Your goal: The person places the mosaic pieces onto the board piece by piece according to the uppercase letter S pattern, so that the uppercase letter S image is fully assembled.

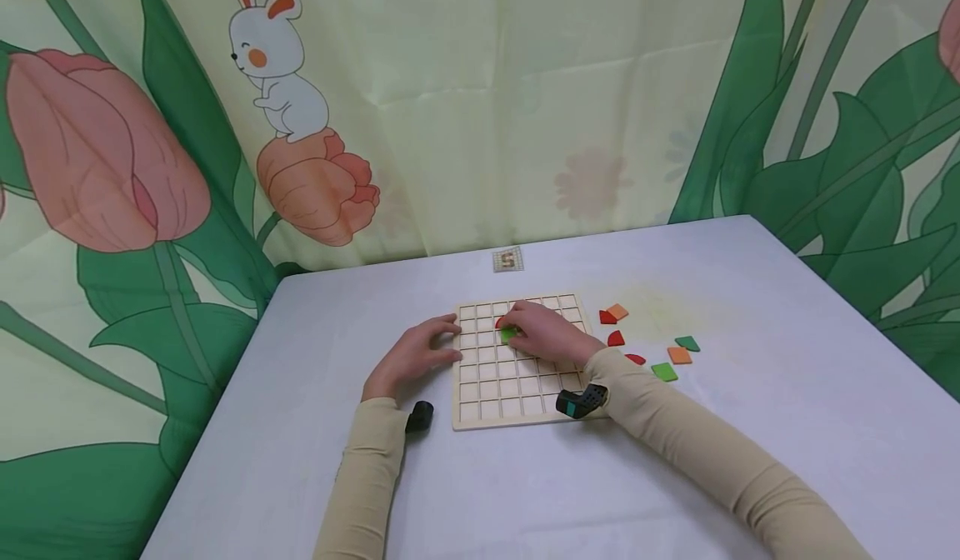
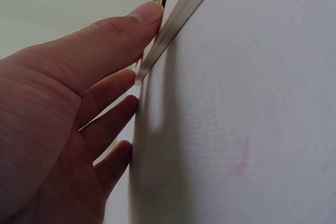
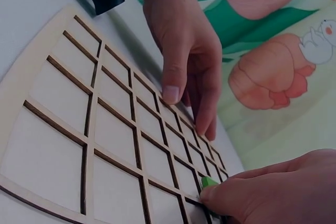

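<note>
A pale wooden grid board (image 1: pixel 489 389) with square cells lies flat on the table. My right hand (image 1: pixel 551 332) is over its upper middle, pinching a light green tile (image 1: pixel 507 335) between thumb and fingers, low over the cells. Just behind that tile a red piece (image 1: pixel 499 322) shows, partly covered by the fingers. At the board's left edge is my left hand (image 1: pixel 420 350), its fingers spread and loosely bent. In the left wrist view its thumb (image 2: pixel 148 13) rests on the board's rim, while the other fingertips are at the edge.
Right of the board lie loose pieces, among them a red quarter-round (image 1: pixel 616 338), an orange square (image 1: pixel 679 355), a green square (image 1: pixel 664 372) and a dark green piece (image 1: pixel 687 343). A small patterned card (image 1: pixel 507 260) lies near the back edge. A printed curtain (image 1: pixel 450 127) hangs behind.
</note>
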Motion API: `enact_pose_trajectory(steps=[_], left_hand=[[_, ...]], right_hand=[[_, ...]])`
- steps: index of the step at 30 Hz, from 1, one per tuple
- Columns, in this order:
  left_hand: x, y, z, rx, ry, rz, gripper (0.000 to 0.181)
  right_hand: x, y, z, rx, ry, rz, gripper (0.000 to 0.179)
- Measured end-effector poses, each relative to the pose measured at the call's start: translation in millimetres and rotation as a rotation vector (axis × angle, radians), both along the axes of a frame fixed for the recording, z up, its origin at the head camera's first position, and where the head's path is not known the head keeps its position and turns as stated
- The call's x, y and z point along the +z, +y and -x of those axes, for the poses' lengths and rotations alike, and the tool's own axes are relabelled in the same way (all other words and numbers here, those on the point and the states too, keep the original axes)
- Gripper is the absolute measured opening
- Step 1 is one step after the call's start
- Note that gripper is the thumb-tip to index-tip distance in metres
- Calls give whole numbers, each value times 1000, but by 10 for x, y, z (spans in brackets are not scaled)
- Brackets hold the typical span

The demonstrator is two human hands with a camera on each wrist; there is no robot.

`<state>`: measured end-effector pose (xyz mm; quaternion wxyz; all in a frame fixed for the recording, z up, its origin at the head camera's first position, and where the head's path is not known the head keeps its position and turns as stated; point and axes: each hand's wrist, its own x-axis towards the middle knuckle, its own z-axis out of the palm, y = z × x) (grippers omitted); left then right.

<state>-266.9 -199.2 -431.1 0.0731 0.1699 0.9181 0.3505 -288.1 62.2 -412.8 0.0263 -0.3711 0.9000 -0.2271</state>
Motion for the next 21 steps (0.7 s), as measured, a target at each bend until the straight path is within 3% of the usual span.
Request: enact_pose_trajectory(steps=[21], left_hand=[[11,19,-4,8,-7,8,45]], right_hand=[[-61,-13,15,-23,7,61,18]])
